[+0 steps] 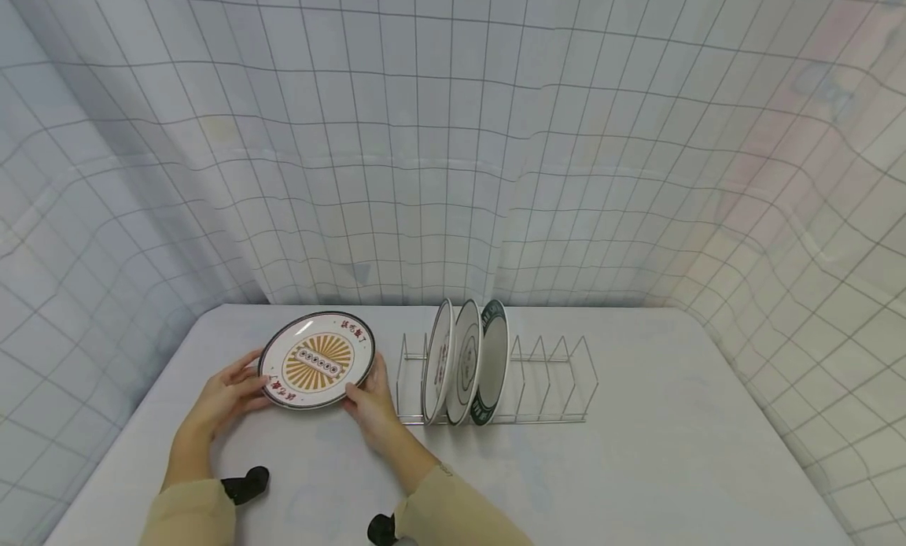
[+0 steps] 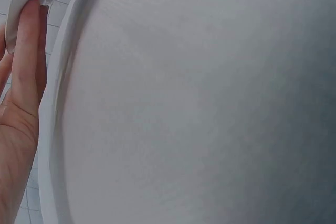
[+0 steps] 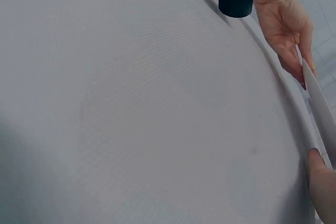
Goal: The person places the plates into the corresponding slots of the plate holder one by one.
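Head view: white bench (image 1: 672,467) with a wire rack (image 1: 545,422) standing on it. Three plates (image 1: 465,361) stand on edge in the rack's left part; its slots to the right of them hold nothing. The sunburst plate (image 1: 317,360), white with a dark rim line, is to the left of the rack, well apart from the bench's front edge, tilted with its patterned face up toward the camera. It appears lifted off the surface.

Handling estimate: stiff, probably ceramic or a hard plastic (cannot tell which); moderate weight if ceramic. Bright glint on the face suggests a smooth glaze, so likely slippery and, if ceramic, chippable at the rim. Best hold: opposite sides of the rim, thumbs above, fingers below.

Hands: both grasping the plate. Left hand (image 1: 226,392), farther from the rack, grips the left rim, fingers spread along the edge. Right hand (image 1: 375,404), just beside the rack's left end, pinches the lower right rim, thumb (image 1: 351,389) on the face; fingers beneath mostly hidden. Both forearms reach forward from the near side.
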### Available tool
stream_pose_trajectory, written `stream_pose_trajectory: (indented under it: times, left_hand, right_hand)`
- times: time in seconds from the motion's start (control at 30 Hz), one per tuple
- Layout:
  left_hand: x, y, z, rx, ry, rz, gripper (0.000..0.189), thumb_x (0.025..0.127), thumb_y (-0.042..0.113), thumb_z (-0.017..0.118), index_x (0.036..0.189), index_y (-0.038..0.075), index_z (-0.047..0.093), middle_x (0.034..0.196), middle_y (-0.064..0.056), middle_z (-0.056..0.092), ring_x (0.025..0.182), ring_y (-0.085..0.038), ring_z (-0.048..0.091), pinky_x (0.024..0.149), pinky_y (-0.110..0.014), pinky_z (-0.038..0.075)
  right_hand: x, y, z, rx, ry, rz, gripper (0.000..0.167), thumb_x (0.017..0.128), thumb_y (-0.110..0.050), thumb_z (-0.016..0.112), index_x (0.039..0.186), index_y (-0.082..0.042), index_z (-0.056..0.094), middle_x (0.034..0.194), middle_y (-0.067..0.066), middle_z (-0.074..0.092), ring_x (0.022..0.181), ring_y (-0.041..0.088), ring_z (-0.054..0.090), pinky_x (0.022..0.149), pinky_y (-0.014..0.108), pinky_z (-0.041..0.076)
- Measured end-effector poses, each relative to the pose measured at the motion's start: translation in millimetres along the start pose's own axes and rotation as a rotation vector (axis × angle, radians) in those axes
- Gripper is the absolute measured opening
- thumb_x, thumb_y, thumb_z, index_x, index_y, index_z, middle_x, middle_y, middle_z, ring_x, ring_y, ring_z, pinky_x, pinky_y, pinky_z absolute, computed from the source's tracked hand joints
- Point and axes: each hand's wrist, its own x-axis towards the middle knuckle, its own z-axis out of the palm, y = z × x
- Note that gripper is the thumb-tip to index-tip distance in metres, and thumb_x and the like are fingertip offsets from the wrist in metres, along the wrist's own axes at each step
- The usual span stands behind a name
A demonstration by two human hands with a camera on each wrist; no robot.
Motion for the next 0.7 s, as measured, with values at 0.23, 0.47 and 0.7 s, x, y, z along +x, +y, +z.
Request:
stream_pose_trajectory:
  times: [0.23,0.47,0.7]
  left_hand:
    - [-6.3,0.1,3.5,0.001,-0.053,0.126,0.073,0.089,-0.003,0.053,0.147,0.01,0.01,0.104,0.006,0.046,0.084,-0.006,0.061,0.071,-0.025,0.055]
    - [-10.0,8.5,12.1,-0.063,-0.099,0.257,0.069,0.088,-0.011,0.049,0.146,0.014,0.021,0.103,0.006,0.053,0.084,-0.007,0.061,0.068,-0.027,0.055]
    - [-11.7,29.1,23.9,-0.1,-0.148,0.36,0.065,0.087,-0.017,0.044,0.141,0.017,0.03,0.101,0.002,0.055,0.084,-0.01,0.063,0.067,-0.029,0.056]
  right_hand:
    - [-3.8,-5.3,2.6,0.078,-0.118,-0.057,0.078,0.089,0.009,0.045,0.147,-0.028,0.008,0.134,0.024,0.042,0.112,0.032,0.053,0.094,0.045,0.044]
    - [-9.3,-22.1,7.0,0.118,-0.232,-0.104,0.078,0.091,0.008,0.04,0.146,-0.037,0.007,0.134,0.018,0.043,0.112,0.031,0.053,0.092,0.041,0.046]
    - [-20.3,-47.4,10.5,0.054,-0.284,-0.172,0.078,0.092,0.006,0.044,0.143,-0.043,0.011,0.129,0.013,0.046,0.101,0.023,0.059,0.08,0.031,0.052]
